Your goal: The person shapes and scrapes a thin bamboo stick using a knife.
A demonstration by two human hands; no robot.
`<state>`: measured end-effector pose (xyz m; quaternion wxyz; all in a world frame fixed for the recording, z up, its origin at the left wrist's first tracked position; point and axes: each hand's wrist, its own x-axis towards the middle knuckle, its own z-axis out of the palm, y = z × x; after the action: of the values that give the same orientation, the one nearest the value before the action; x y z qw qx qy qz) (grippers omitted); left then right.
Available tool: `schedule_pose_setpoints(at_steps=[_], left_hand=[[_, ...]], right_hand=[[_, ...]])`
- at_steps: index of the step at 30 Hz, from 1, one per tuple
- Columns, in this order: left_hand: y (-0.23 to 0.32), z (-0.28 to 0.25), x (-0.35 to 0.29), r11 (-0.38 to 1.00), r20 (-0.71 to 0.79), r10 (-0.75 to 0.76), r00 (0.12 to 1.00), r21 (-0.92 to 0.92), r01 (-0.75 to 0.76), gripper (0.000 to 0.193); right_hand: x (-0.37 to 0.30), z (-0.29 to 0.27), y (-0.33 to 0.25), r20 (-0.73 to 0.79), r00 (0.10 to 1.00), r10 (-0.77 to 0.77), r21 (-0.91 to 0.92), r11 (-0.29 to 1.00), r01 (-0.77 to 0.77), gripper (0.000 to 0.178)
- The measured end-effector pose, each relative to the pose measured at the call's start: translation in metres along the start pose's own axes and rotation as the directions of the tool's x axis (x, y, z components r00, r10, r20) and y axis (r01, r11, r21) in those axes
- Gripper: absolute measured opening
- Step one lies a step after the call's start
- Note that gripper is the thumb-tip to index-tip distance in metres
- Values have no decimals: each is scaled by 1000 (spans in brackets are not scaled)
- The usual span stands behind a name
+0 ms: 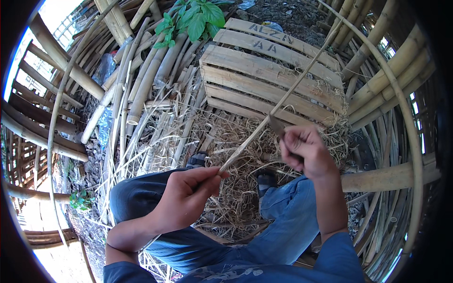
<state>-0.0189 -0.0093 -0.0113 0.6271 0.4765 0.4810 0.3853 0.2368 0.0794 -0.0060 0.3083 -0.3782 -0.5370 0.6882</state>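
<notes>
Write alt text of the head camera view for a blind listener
A person's left hand pinches a long, pale strip while the right hand holds a knife at it, above curly shavings. A slatted wooden panel lies ahead, with bamboo poles around.

The head view (fisheye) looks down on both nearby hands (188, 194) (309, 152).

bamboo poles (150, 92) — and green leaves (200, 21) — sit left of a slatted wooden panel (255, 65).
</notes>
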Motion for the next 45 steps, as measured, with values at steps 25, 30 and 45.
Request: schedule_pose_setpoints(at_steps=[25, 30, 45], left_hand=[[-21, 12, 5, 987, -66, 91, 994, 135, -82, 19], [-19, 12, 4, 978, -86, 112, 990, 183, -95, 19], [-13, 11, 2, 956, -66, 45, 997, 292, -23, 22]], right_hand=[[5, 36, 8, 17, 993, 120, -66, 991, -119, 32], [8, 21, 5, -50, 998, 50, -74, 996, -53, 32], [12, -1, -1, -117, 991, 66, -17, 998, -68, 30]])
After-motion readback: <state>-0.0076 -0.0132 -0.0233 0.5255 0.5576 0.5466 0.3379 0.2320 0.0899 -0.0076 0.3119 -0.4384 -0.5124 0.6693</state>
